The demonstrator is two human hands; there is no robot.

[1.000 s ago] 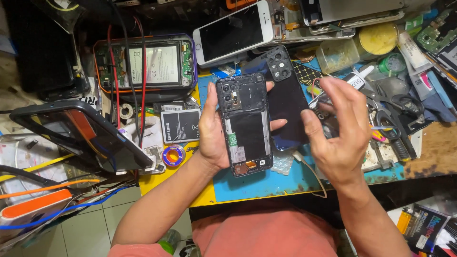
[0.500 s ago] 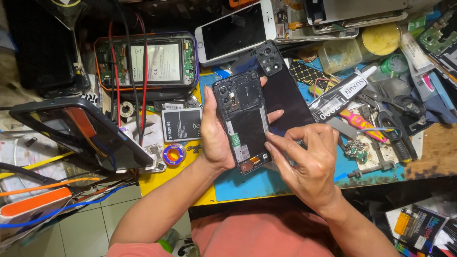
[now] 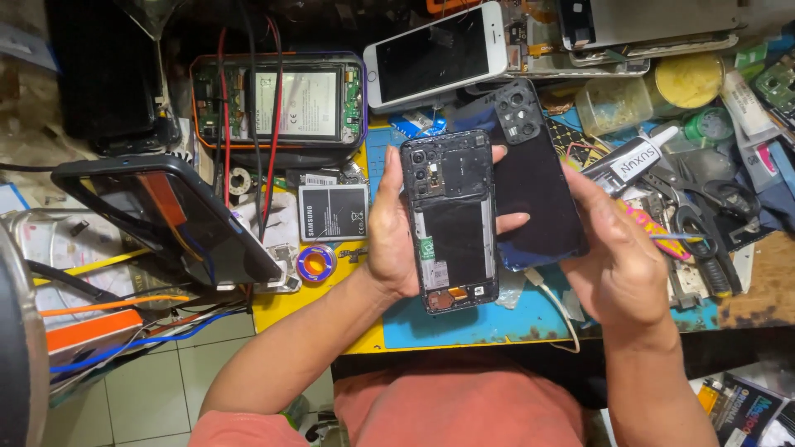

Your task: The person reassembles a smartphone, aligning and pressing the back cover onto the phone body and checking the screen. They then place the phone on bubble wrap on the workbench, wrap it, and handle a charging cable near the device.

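My left hand (image 3: 397, 248) has its grip closed around an opened phone (image 3: 451, 219), fingers wrapped behind it, fingertips showing on its right edge, thumb on the left edge. The phone is held upright above the surface (image 3: 464, 319), insides facing me: camera modules at the top, dark middle plate, small board at the bottom. My right hand (image 3: 621, 265) holds the black back cover (image 3: 534, 194) just beside the phone, to its right, thumb on the cover's right edge; the fingers are hidden behind it, so I can't tell how tightly that grip closes. The cover is tilted, camera cutouts at its upper end, left edge touching or overlapping the phone's right side.

Around: white phone (image 3: 439, 54) lying face up further back, another opened device with a battery (image 3: 281, 99) to the left with red and black wires (image 3: 248, 124) across it, loose battery (image 3: 333, 211) on the surface, small solder spool (image 3: 316, 263), black tablet frame (image 3: 157, 215) at left, glue tube (image 3: 633, 161) and scissors (image 3: 704, 223) at right.
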